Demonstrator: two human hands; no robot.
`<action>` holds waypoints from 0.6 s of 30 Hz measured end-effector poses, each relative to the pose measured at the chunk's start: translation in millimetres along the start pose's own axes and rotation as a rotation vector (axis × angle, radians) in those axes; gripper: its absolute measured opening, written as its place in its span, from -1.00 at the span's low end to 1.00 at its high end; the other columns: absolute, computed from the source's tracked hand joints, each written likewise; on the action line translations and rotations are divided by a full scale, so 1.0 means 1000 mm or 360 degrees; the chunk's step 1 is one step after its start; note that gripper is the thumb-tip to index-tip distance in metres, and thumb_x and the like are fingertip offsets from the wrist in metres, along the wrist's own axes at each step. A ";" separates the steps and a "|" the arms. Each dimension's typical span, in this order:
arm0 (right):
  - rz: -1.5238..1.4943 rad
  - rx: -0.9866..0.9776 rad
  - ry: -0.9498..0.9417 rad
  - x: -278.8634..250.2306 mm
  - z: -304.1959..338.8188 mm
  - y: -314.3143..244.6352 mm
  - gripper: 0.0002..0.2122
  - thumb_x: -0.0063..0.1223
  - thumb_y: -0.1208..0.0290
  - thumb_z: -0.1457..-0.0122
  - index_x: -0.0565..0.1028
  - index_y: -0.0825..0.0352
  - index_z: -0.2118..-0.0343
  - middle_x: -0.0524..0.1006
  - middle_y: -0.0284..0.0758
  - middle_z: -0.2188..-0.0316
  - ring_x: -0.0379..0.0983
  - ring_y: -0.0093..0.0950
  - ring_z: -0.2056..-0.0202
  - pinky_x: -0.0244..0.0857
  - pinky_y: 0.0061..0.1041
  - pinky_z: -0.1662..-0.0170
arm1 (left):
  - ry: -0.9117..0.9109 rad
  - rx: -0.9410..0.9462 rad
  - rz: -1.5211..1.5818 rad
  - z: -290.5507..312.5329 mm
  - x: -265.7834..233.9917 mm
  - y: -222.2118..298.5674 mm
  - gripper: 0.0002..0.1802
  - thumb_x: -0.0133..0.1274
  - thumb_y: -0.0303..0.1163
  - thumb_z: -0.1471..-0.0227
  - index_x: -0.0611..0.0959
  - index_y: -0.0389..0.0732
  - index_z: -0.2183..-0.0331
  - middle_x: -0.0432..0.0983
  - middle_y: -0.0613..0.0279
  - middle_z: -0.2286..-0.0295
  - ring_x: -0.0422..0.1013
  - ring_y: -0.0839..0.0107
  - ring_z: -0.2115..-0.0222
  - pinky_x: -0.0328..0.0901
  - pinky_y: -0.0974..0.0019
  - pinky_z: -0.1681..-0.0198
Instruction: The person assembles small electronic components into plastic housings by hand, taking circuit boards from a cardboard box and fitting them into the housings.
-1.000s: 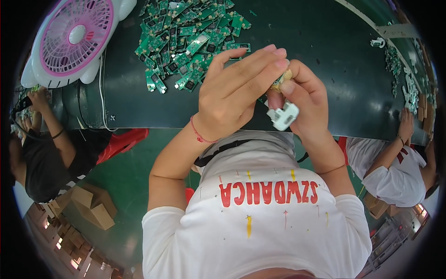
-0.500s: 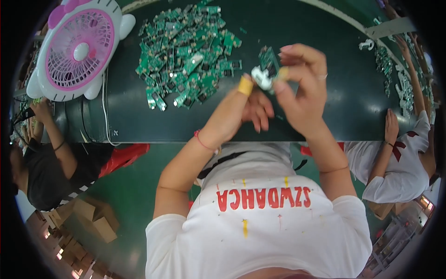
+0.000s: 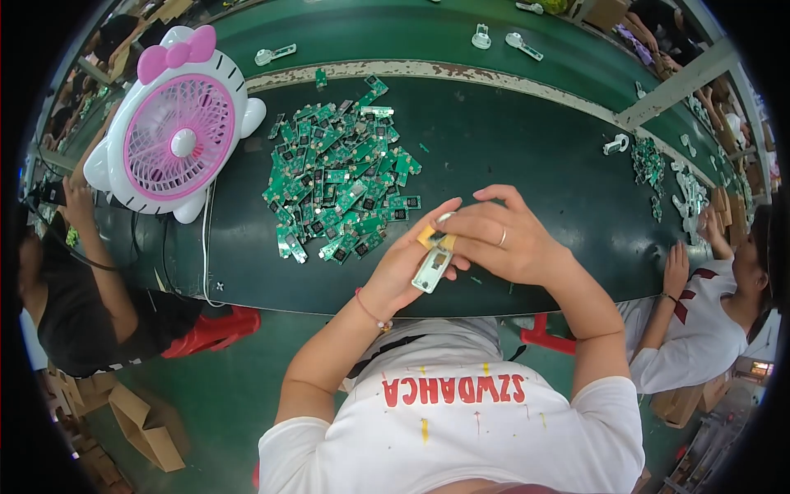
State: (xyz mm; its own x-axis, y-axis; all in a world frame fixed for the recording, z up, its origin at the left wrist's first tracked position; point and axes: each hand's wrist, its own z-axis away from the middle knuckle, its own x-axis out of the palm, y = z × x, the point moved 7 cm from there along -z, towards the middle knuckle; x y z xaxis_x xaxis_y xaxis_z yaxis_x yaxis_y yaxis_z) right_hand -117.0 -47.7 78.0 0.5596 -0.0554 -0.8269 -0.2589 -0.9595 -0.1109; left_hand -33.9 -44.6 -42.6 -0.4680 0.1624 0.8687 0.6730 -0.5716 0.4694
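My left hand (image 3: 401, 268) is closed round a slim white plastic housing (image 3: 431, 272), which lies slanted across its fingers. The housing's near end has a small window-like opening. My right hand (image 3: 512, 241), with a ring on one finger, bends over the housing's far end and pinches there. A small dark part shows between the fingers, but they hide most of it. Yellow tape wraps fingertips of both hands. Left of my hands, a large heap of green circuit boards (image 3: 337, 177) lies on the dark table (image 3: 494, 123).
A white and pink fan (image 3: 183, 143) stands at the left, its white cable (image 3: 206, 247) running down the table. Beyond the table's raised edge, white housings (image 3: 524, 47) lie on a green belt (image 3: 395, 37). Co-workers sit at both sides; another board pile (image 3: 648, 165) is at right.
My hands have come together and the white housing now lies in my left hand. The green board beside my right fingers no longer shows clearly. The view has tilted up, revealing the belt.
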 end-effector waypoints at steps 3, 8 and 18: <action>0.0041 0.0205 0.0008 -0.007 -0.004 0.010 -0.78 0.09 0.57 0.18 0.47 0.27 0.38 0.46 -0.36 0.31 0.39 -0.44 0.40 0.20 -0.40 0.23 | 0.0037 0.0161 -0.0082 0.003 0.002 0.013 -0.46 -0.18 -0.49 -0.09 0.16 -0.17 -0.13 0.40 0.11 0.19 0.48 0.29 0.32 0.41 0.40 0.38; 0.0086 0.0510 -0.0033 -0.005 -0.008 0.022 -0.72 0.00 0.55 0.14 0.44 0.26 0.27 0.44 -0.36 0.45 0.39 -0.38 0.39 0.17 -0.45 0.28 | 0.0139 0.0502 -0.0941 0.005 0.008 0.031 -0.41 -0.07 -0.55 -0.04 0.17 -0.25 -0.12 0.38 0.16 0.15 0.48 0.32 0.29 0.38 0.45 0.31; -0.1499 0.1641 0.0016 0.035 0.022 0.043 -0.77 0.07 0.45 -0.01 0.45 0.44 0.26 0.48 -0.35 0.44 0.36 -0.68 0.38 0.25 -0.67 0.32 | 0.0332 0.1266 -0.1442 0.011 0.022 0.072 -0.36 -0.15 -0.71 0.02 0.18 -0.23 -0.13 0.37 0.08 0.06 0.44 0.42 0.24 0.33 0.43 0.16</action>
State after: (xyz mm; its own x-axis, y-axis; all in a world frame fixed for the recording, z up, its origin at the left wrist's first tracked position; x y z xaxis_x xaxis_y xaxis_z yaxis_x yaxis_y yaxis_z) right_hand -125.9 -84.9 31.7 0.8497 0.4827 -0.2121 -0.2403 -0.0036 -0.9707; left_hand 10.6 -73.7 12.3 -0.9828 0.0724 0.1700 0.1845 0.3444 0.9205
